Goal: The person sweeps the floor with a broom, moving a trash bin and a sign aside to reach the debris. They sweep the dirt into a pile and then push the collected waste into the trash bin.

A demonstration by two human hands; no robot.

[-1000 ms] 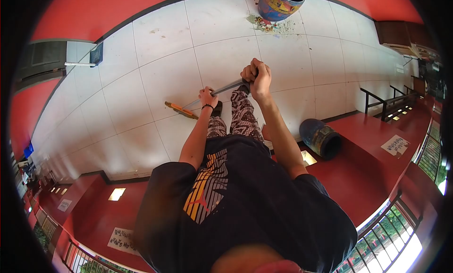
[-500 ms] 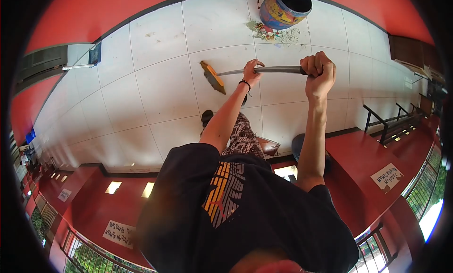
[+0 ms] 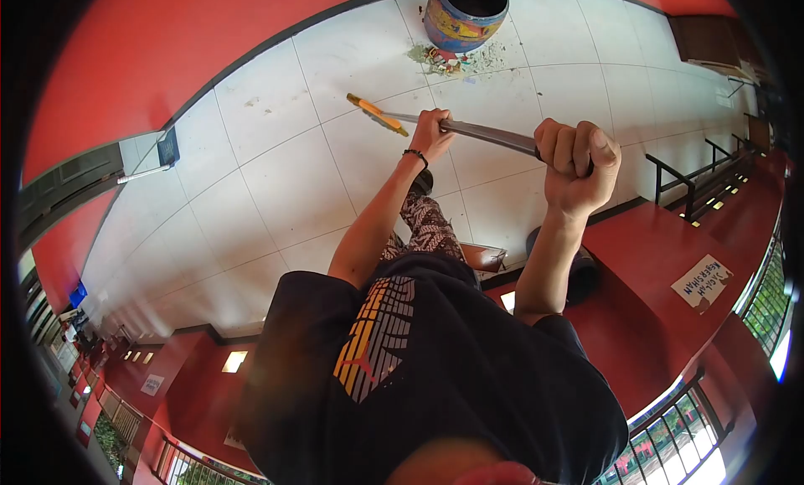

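Note:
A broom with an orange head (image 3: 377, 115) and a grey handle (image 3: 494, 134) slants across the upper middle of the view. Partway down the handle, my left hand (image 3: 433, 133), with a dark bracelet at the wrist, is closed around it. My right hand (image 3: 578, 162) grips the handle's upper end in a fist, thumb side toward me. The broom head is at the pale tiled floor (image 3: 276, 183), its bristles mostly hidden under the orange part. Beyond it lies a heap of litter and dust (image 3: 448, 64), right by a painted blue, yellow and red bin (image 3: 465, 28).
Red wall (image 3: 209, 41) borders the floor ahead. At the left a blue dustpan-like object (image 3: 168, 148) with a white handle lies by a doorway. Dark metal rails (image 3: 674, 179) and a red ledge with a paper sign (image 3: 702, 284) stand at right.
The broom head has swung up and away from me and shows more edge-on. My right hand has come lower and nearer. The whole view has turned slightly, shifting the bin left.

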